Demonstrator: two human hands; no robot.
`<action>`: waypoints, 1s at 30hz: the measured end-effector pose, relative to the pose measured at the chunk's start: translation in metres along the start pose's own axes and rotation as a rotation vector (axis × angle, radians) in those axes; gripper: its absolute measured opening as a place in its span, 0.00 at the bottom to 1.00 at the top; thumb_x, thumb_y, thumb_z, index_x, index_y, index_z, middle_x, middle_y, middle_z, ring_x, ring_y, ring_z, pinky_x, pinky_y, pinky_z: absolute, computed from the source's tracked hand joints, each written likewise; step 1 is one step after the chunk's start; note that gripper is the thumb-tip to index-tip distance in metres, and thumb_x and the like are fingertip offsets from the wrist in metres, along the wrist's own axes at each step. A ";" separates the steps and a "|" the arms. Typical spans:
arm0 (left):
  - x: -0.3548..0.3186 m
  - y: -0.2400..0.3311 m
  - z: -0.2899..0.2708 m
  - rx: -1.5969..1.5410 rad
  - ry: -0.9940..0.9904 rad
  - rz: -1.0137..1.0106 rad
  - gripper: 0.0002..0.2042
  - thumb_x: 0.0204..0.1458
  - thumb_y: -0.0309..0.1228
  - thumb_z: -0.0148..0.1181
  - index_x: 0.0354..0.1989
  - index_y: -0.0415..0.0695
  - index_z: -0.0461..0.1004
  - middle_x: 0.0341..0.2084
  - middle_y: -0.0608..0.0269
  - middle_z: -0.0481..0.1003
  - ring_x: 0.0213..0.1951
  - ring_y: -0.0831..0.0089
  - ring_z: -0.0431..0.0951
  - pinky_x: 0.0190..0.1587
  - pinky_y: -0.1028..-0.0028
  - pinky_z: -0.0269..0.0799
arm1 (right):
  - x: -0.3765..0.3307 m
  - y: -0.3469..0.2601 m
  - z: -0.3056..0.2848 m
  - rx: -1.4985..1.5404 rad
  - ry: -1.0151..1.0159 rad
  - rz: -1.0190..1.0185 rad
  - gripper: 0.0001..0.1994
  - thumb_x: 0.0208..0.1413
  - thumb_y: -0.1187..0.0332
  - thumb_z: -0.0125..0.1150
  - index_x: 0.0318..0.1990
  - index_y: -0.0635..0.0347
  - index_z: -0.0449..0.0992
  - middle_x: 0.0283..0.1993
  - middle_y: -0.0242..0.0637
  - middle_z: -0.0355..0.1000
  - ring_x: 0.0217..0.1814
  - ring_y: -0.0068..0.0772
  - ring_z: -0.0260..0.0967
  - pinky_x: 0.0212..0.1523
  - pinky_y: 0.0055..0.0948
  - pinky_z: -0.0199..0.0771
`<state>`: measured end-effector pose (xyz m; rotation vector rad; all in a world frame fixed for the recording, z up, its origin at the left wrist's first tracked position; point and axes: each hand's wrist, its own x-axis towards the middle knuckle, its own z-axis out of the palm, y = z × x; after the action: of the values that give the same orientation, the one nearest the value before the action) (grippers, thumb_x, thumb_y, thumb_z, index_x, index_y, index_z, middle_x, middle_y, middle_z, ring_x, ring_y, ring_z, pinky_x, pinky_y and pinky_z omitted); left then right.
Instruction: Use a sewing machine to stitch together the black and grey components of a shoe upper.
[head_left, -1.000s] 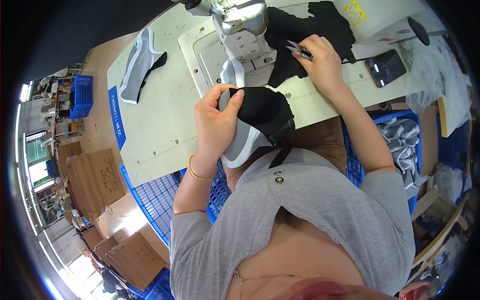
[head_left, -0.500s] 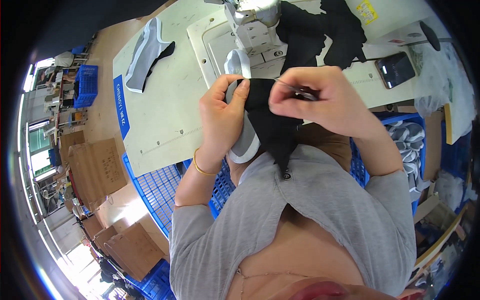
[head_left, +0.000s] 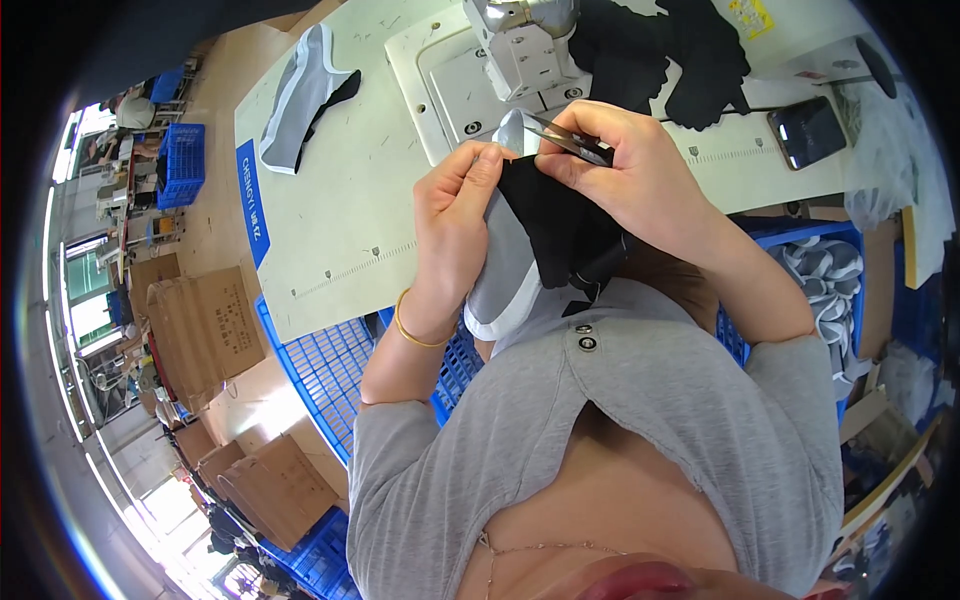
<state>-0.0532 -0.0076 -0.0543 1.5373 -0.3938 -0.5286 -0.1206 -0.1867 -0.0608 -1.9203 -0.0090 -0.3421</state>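
Observation:
My left hand (head_left: 455, 205) is closed, thumb and fingers pinching the top edge of a sewn piece with a black fabric part (head_left: 560, 220) and a grey part edged in white (head_left: 503, 265). The cloth hangs down in front of my shirt. Just to the right, my right hand (head_left: 632, 165) grips a pair of thread snips (head_left: 585, 148), blades pointing up and left. Its fingertips also touch the black edge, close to my left fingers. Whether the blades touch the cloth or a thread I cannot tell.
A sewing machine (head_left: 525, 55) stands beyond my hands. On the table lie a grey-and-black piece (head_left: 295, 105), black cut pieces (head_left: 705, 60) and a phone (head_left: 807, 133). Blue baskets flank me, the right one holding grey-white pieces (head_left: 815, 270). Cardboard boxes (head_left: 205, 330) stand on the floor at left.
My right hand has moved up and in against the cloth's top edge, near my left fingers, with the snips' blades now clearly showing. The hanging black cloth has bunched up. The whole view has shifted slightly.

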 end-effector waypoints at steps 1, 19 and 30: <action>0.000 0.000 0.000 0.000 -0.001 -0.001 0.12 0.66 0.31 0.49 0.36 0.36 0.76 0.25 0.73 0.73 0.29 0.88 0.67 0.32 0.84 0.63 | 0.000 -0.001 0.000 0.008 0.001 0.009 0.10 0.55 0.68 0.65 0.37 0.67 0.76 0.30 0.46 0.74 0.28 0.39 0.71 0.32 0.33 0.68; -0.001 -0.004 -0.004 -0.086 -0.029 -0.025 0.11 0.65 0.31 0.51 0.38 0.36 0.77 0.28 0.71 0.76 0.31 0.88 0.70 0.35 0.85 0.65 | -0.001 -0.003 0.003 -0.077 0.008 0.111 0.06 0.54 0.72 0.64 0.34 0.66 0.76 0.31 0.35 0.74 0.34 0.23 0.70 0.39 0.24 0.70; -0.008 -0.006 -0.002 0.143 0.077 0.116 0.05 0.56 0.24 0.63 0.38 0.35 0.78 0.27 0.70 0.76 0.30 0.86 0.71 0.35 0.84 0.67 | -0.013 0.009 -0.007 -0.048 0.092 0.025 0.11 0.52 0.67 0.66 0.35 0.68 0.77 0.28 0.43 0.73 0.29 0.35 0.71 0.32 0.31 0.69</action>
<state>-0.0594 -0.0016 -0.0600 1.6558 -0.4663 -0.3560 -0.1332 -0.1950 -0.0701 -1.9486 0.0845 -0.4168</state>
